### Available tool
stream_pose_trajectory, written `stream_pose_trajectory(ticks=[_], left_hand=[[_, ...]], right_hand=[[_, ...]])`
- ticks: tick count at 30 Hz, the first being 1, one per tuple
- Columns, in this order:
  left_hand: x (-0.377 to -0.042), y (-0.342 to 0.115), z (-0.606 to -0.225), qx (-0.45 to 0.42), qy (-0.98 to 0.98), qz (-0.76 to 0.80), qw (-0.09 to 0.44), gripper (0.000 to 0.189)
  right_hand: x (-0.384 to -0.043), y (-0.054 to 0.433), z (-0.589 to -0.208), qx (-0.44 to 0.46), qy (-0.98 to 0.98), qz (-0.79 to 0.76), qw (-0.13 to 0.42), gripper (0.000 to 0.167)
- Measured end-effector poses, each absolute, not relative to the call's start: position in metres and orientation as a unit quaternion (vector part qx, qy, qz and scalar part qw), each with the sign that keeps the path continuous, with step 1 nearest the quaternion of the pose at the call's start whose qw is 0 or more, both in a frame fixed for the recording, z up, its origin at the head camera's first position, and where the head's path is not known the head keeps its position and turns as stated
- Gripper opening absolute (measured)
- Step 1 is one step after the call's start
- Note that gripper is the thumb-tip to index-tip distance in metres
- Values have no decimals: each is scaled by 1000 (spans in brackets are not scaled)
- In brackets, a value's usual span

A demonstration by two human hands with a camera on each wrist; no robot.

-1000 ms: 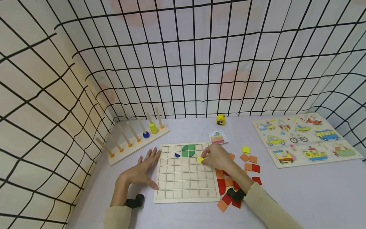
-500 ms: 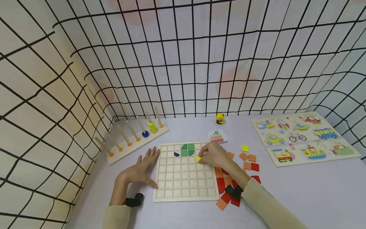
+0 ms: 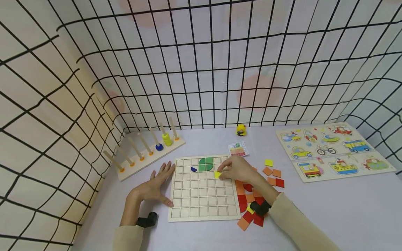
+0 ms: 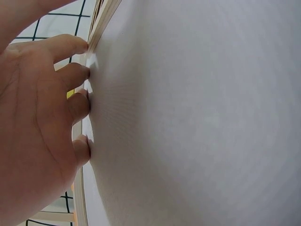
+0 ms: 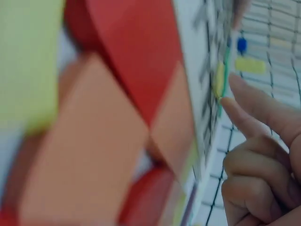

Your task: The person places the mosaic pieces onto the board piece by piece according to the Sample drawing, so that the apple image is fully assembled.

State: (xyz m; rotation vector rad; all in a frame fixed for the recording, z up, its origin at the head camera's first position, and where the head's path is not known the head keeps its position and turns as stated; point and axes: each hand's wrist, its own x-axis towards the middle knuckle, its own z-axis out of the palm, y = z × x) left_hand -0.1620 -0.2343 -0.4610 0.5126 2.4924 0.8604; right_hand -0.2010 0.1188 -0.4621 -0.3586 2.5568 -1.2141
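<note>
A pale wooden grid board (image 3: 202, 211) lies flat on the table. Four-part green shapes (image 3: 206, 164) and a dark blue half-round piece (image 3: 193, 169) sit in its upper cells. My right hand (image 3: 236, 170) reaches over the board's right side, its thumb and index finger pinching a yellow square tile (image 3: 217, 174) at the grid; the right wrist view shows that tile (image 5: 219, 80) at the fingertips. My left hand (image 3: 152, 190) rests spread along the board's left edge, thumb touching the frame. In the left wrist view, the left hand's (image 4: 40, 113) fingertips meet the table and board edge.
Orange, red and yellow tiles (image 3: 242, 202) lie loose right of the board. A small pattern card (image 3: 238, 149) and a yellow toy figure (image 3: 241, 130) are behind it. A peg stand (image 3: 150, 158) stands back left, a vehicle puzzle (image 3: 334, 153) back right. Black netting surrounds the table.
My right hand has moved slightly left with the yellow tile, from nearer the board's right edge, and then stayed almost still. The left hand keeps its place.
</note>
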Motion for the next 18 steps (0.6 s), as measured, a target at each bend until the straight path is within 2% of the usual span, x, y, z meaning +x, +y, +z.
stream_pose_trajectory(ticks=[6,12,18], left_hand=[[-163,-233,-460,190,903,311,227,141],[-163,-235,-462,181,906,309,226,142],[-163,-236,-463,183,905,311,226,142]], right_hand=[[-201,174,-453,-73,900,-411,121,28],[-200,233,-458,-24,912,-393,117,34],[-199,263,-468,13,917,-384,104,41]])
